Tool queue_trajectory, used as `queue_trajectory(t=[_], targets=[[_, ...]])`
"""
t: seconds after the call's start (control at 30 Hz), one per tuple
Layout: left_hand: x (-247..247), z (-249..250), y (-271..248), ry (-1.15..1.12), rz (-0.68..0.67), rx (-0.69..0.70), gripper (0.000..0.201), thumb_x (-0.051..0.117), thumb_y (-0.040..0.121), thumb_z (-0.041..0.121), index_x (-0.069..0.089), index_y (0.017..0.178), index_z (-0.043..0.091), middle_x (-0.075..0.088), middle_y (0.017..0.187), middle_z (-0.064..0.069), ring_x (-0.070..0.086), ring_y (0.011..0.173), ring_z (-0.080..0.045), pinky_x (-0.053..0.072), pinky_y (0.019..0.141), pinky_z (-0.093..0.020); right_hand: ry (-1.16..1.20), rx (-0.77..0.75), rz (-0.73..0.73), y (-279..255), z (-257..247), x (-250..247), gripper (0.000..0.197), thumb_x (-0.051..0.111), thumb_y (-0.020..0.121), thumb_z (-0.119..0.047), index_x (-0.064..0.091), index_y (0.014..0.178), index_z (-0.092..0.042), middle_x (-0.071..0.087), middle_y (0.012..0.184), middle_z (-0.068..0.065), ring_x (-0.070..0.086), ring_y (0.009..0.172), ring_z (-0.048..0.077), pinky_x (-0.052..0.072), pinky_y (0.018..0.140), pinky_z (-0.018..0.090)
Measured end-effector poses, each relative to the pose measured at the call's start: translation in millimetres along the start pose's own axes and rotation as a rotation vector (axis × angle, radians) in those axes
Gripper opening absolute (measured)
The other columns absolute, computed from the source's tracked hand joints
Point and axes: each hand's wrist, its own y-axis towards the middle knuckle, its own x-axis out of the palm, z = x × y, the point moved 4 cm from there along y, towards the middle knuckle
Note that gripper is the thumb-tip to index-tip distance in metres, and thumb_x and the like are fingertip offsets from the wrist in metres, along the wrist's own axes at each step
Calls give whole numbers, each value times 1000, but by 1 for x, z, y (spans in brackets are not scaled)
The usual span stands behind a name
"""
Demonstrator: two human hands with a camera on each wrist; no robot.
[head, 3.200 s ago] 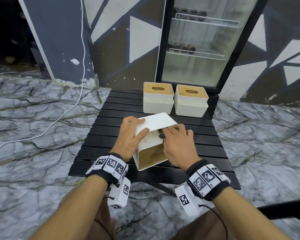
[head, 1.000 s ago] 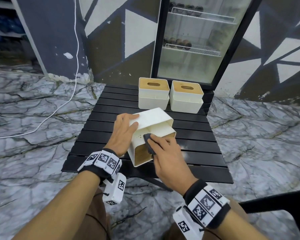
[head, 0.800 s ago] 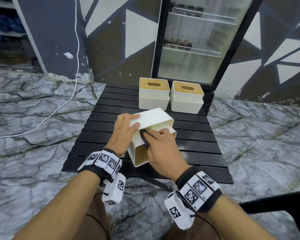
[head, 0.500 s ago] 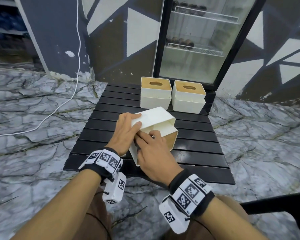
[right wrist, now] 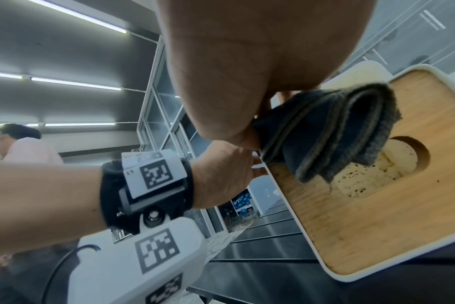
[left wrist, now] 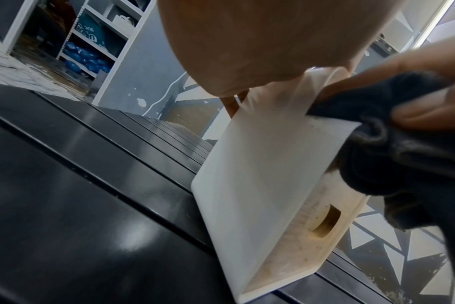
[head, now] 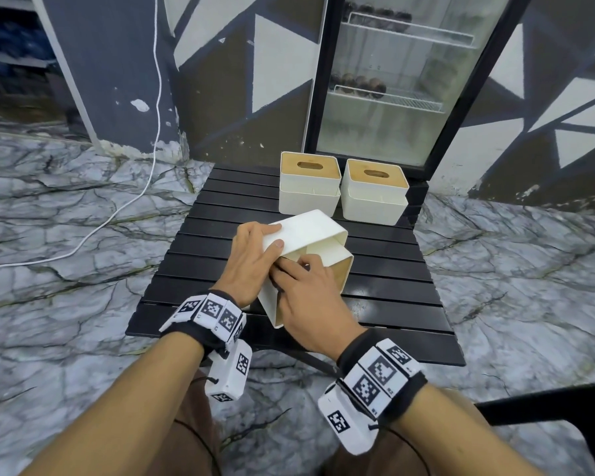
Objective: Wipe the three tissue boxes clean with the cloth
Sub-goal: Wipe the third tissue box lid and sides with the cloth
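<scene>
Item: tissue box (head: 306, 231), tipped on its side on the counter (head: 385, 280), clasped by left hand (head: 251, 262). Right hand (head: 310, 297) fingers (left wrist: 426, 115) pinch the dark cloth (right wrist: 325, 131) against its near edge. Risk: hard wiping may slide the box from the left fingers.

Low black slatted table (head: 385, 290) on marbled floor, two upright white tissue boxes with wooden lids (head: 309, 183) (head: 374, 190) at twelve o'clock, third white box (head: 310, 231) tipped on edge at centre
</scene>
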Motion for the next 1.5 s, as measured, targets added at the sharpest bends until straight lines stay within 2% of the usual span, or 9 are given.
queue_trajectory(t=[0.2,0.43,0.63,0.83,1.07,1.2,1.33,1.4,1.5], targets=[[-1,-1,-1,19,-8,11,74,29,79,67,43,138,24,32,124,5,31,120,-7,22,101,-19,-15,-76,8,-14,5,-3,53,31,82,-23,56,127,-16,51,136,-6,43,99,27,47,77,42],[-1,0,-3,-12,-6,11,73,30,79,67,43,137,24,33,123,6,31,121,-5,21,101,-16,-95,-166,76,-21,-2,-9,49,35,79,-21,63,118,-12,60,123,1,50,88,26,46,68,36],[1,-3,-2,-43,-24,-2,70,32,77,68,43,135,28,33,124,7,31,124,-6,20,103,-19,7,-42,-19,-3,11,-6,54,26,84,-27,55,127,-14,54,129,-2,47,98,30,47,81,44],[0,-4,-2,-43,-38,-10,69,33,77,70,43,134,32,32,125,8,30,125,-6,21,104,-20,-16,-6,-48,11,14,1,53,21,81,-32,56,117,-17,55,116,-1,45,99,31,45,82,46],[0,-3,-9,12,-10,49,73,34,83,71,43,140,26,32,127,7,34,129,-8,26,110,-24,50,-41,92,-9,34,-7,48,34,84,-21,60,123,-15,57,128,-2,41,98,23,45,90,35],[1,-8,-12,14,1,56,66,36,85,70,42,141,35,31,130,8,35,130,-12,30,114,-32,149,-83,172,-22,40,-3,43,40,85,-19,62,122,-16,57,130,-4,44,101,24,41,95,30],[-1,-8,-13,26,-32,63,57,38,85,72,35,138,50,29,129,11,34,129,-12,32,115,-36,304,-71,226,-27,49,-6,41,42,85,-17,66,117,-15,60,124,-7,41,109,14,28,102,13],[-2,-6,-13,28,-35,63,61,38,84,72,38,139,47,30,128,9,37,125,-9,35,112,-34,336,-40,207,-24,55,-8,38,44,86,-14,66,117,-15,60,124,-9,38,109,9,23,101,7],[-5,-3,-10,61,-29,73,68,39,85,70,41,144,35,31,128,7,38,116,0,35,108,-26,354,-11,205,-18,65,-12,37,47,89,-12,63,121,-18,57,125,-11,35,109,5,22,101,5]])
